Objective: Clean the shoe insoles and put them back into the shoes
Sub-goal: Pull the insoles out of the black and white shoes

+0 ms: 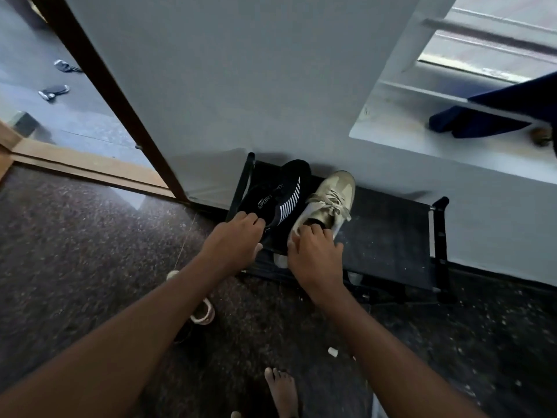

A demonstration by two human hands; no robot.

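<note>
Daylight is coming in through the window (494, 52) at upper right and the doorway (60, 95) at left, leaving the speckled floor (75, 242) dim and grainy. Straight edges are bowing toward the corners, and the whole picture is looking slightly soft.

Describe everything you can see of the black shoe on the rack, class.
The black shoe has a knit-looking upper, white slanted stripes on its side and faint lettering near the opening. It sits at the left end of the black rack, toe toward the wall, close beside the beige shoe. The left hand grips its heel end, fingers curled over the collar.
</note>
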